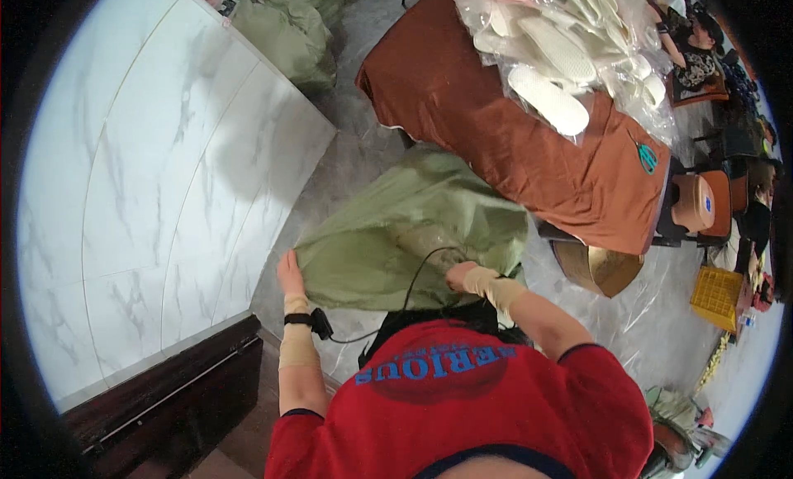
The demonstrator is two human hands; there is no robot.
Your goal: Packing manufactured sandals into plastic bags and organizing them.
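Note:
A large green woven sack (372, 223) spreads over the floor in front of me, crumpled and wide. At its left corner my left hand (289, 271) is closed on the sack's edge, pulling it taut. My right hand (461, 276) is closed at the sack's right part, on a clear plastic bag (428, 238) that shows against the green cloth. What is inside that bag is too blurred to make out. A black cable runs from a small device (320, 323) on my left wrist across to the right hand. Both forearms wear beige wraps.
A table under a brown cloth (529, 161) stands ahead, bearing bagged white slippers (552, 99) and teal-handled scissors (647, 157). Below it is a gold-brown container (596, 268). White marbled panels (165, 165) rise at left. More green sacks (285, 41) lie beyond; a person (698, 54) sits far right.

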